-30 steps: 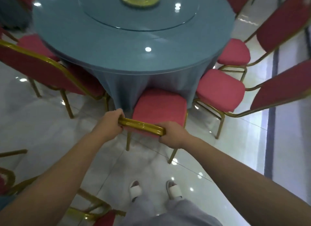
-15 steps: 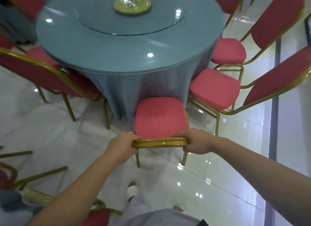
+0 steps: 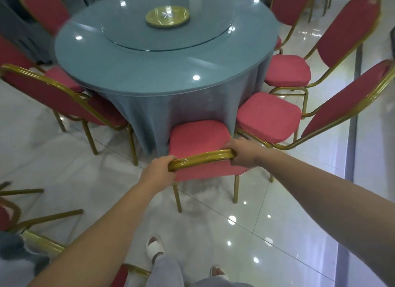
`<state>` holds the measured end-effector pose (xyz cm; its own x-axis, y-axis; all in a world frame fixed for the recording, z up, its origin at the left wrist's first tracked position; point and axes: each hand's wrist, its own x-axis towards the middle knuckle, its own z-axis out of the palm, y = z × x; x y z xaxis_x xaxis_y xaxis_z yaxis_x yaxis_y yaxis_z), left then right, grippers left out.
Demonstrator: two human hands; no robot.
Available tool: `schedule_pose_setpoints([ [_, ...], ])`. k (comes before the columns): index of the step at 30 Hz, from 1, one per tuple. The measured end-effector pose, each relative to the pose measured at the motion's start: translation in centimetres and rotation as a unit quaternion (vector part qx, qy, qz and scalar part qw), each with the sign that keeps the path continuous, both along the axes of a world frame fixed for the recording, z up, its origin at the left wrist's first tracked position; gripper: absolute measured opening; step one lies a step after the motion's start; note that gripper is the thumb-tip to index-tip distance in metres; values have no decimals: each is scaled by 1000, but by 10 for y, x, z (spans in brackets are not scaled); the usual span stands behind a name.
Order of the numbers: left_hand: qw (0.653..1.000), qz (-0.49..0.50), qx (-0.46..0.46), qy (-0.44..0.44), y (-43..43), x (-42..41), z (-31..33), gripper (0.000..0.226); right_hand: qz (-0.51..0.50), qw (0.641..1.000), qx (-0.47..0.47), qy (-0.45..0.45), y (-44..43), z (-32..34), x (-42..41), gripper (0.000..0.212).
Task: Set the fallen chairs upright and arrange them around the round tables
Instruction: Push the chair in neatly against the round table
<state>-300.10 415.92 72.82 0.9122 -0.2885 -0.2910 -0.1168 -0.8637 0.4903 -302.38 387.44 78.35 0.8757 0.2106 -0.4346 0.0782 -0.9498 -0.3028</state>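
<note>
Red chair (image 3: 196,137), gripped by left hand (image 3: 157,172), right hand (image 3: 243,153)

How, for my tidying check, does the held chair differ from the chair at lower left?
The held chair stands upright at the table; the floor chair lies tipped, legs pointing sideways. The left hand and right hand grip the held chair's back; no hand touches the floor chair. Both have red padding, gold frames.

Arms outstretched — left hand (image 3: 159,171), right hand (image 3: 244,154) gripping chair back (image 3: 201,158).
</note>
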Motion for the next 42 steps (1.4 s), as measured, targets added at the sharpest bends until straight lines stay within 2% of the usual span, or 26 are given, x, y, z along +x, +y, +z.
schedule_pose_setpoints([
  [2, 997, 0, -62, 56, 13, 1, 0, 52, -12, 1000, -9, 24, 1, 2, 0, 46],
  [4, 992, -21, -73, 98, 34, 0, 0, 73, -24, 998, -15, 60, 5, 8, 1, 75],
  [6, 993, -15, -55, 100, 63, 3, 1, 84, -42, 993, 70, 88, 20, 20, 4, 93],
  [8, 994, 16, -51, 95, 99, 13, 4, 88, -62, 982, 163, 69, 48, 30, 16, 90],
  [9, 994, 34, -53, 91, 119, 21, 6, 89, -68, 980, 181, 45, 68, 33, 28, 89],
  [13, 990, 111, -64, 57, 202, 63, 24, 93, -62, 978, 196, -39, 159, 35, 92, 85],
  [20, 977, 189, -97, -10, 356, 119, 59, 94, -31, 978, 191, -76, 308, 35, 202, 79],
  [29, 965, 242, -99, -31, 478, 217, 64, 97, 12, 979, 189, -79, 433, 24, 324, 84],
  [37, 965, 242, -85, -55, 552, 392, 62, 104, 34, 970, 228, -77, 540, 7, 497, 88],
  [42, 982, 189, -19, -22, 593, 510, 76, 109, 20, 958, 286, 22, 589, 1, 582, 84],
])
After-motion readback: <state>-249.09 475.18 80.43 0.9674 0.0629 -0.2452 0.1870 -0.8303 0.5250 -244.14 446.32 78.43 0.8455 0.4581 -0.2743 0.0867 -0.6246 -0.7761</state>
